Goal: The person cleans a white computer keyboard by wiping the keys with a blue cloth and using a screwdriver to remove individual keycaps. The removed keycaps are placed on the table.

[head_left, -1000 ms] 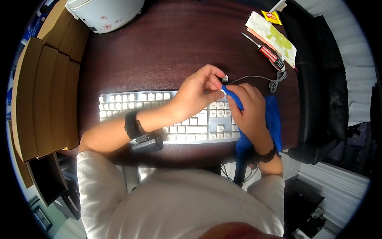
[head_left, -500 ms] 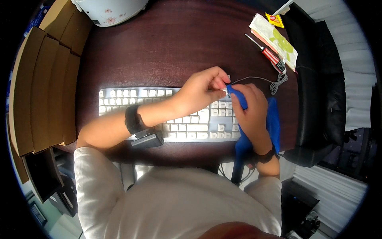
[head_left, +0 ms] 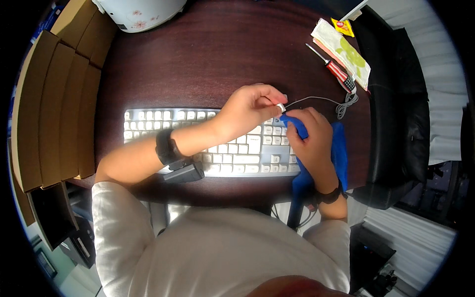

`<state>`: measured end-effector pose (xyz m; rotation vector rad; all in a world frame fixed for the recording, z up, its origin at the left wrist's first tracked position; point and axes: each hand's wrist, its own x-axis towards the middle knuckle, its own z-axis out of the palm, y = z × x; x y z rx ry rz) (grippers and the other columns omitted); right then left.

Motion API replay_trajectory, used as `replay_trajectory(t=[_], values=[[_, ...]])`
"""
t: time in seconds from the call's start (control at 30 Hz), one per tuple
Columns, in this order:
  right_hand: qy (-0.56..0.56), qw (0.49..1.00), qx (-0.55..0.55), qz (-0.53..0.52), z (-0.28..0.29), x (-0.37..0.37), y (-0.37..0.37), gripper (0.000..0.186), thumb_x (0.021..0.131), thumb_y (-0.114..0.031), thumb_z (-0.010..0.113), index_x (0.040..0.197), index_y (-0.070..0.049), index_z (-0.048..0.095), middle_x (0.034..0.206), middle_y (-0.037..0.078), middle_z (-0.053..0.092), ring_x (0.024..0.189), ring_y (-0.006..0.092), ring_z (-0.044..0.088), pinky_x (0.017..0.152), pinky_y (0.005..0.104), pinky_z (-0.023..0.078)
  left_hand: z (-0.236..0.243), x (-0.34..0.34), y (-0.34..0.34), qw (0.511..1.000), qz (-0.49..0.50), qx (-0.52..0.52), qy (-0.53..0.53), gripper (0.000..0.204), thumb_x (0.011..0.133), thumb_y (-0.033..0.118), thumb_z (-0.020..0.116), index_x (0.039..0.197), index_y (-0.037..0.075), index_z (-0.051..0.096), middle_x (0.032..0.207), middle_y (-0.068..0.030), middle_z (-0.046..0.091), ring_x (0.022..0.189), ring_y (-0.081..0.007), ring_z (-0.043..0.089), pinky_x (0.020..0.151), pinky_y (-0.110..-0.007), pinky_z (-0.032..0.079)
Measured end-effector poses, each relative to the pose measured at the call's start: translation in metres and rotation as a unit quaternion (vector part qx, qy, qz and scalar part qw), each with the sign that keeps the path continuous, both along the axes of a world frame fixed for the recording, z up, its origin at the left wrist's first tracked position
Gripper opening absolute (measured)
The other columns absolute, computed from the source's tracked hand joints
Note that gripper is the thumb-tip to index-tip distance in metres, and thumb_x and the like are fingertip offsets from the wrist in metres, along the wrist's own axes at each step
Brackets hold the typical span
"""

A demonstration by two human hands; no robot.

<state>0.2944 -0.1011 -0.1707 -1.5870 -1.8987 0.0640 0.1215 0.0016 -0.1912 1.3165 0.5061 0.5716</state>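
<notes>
Close to the near edge of the desk (head_left: pixel 198 64), in the head view, a keyboard (head_left: pixel 232 159) lies lengthwise, a strip of wood showing between it and that edge. The left hand (head_left: pixel 257 105) is over its far side, toward the desk's right edge, thumb and fingers pinching a white keycap (head_left: pixel 281 107). Facing it, the right hand (head_left: pixel 312 136) is closed on a blue cloth (head_left: pixel 300 127), whose bunched end is just beside the keycap; the rest trails past the wrist toward the near right corner. Beyond the keyboard, a wide stretch of wood runs to the far edge. The right edge borders black padded furniture (head_left: pixel 398 109); inside it lie a coiled grey cable (head_left: pixel 346 105), a screwdriver (head_left: pixel 341 76), a folded cloth (head_left: pixel 344 52) and a yellow packet (head_left: pixel 343 27).

Along the left edge stand cardboard boxes (head_left: pixel 54 109), their contents hidden; a rounded white appliance (head_left: pixel 141 12) occupies the far left corner, its inside out of sight.

The desk is dark reddish-brown with streaky grain. The keyboard has a pale bluish frame and white keys with rounded corners. The blue cloth looks soft and matte; the folded one is white with a green pattern. Glossy pink flowers decorate the appliance.
</notes>
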Motion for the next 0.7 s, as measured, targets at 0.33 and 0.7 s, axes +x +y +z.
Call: replay_trajectory(t=[0.33, 0.7], values=[[0.091, 0.994, 0.019, -0.057, 0.0038, -0.0034, -0.0020, 0.017, 0.082, -0.004, 0.068, 0.099, -0.005, 0.065, 0.088, 0.011, 0.065, 0.076, 0.0274, 0.064, 0.067, 0.0369, 0.049, 0.0012, -0.0018, -0.0008, 0.998, -0.034, 0.043, 0.030, 0.017, 0.095, 0.001, 0.062, 0.112, -0.003, 0.061, 0.099, -0.0085, 0.070, 0.095, -0.0123, 0.068, 0.085, -0.025, 0.055], [0.012, 1.000, 0.026, -0.009, -0.0038, -0.0049, -0.0005, 0.022, 0.078, -0.006, 0.074, 0.097, -0.005, 0.063, 0.088, 0.011, 0.065, 0.076, 0.0287, 0.063, 0.067, 0.0383, 0.048, 0.0012, -0.0006, -0.0025, 1.000, -0.004, 0.015, 0.015, 0.018, 0.095, 0.000, 0.061, 0.113, -0.005, 0.063, 0.099, -0.0106, 0.071, 0.094, -0.0135, 0.068, 0.085, -0.025, 0.055]])
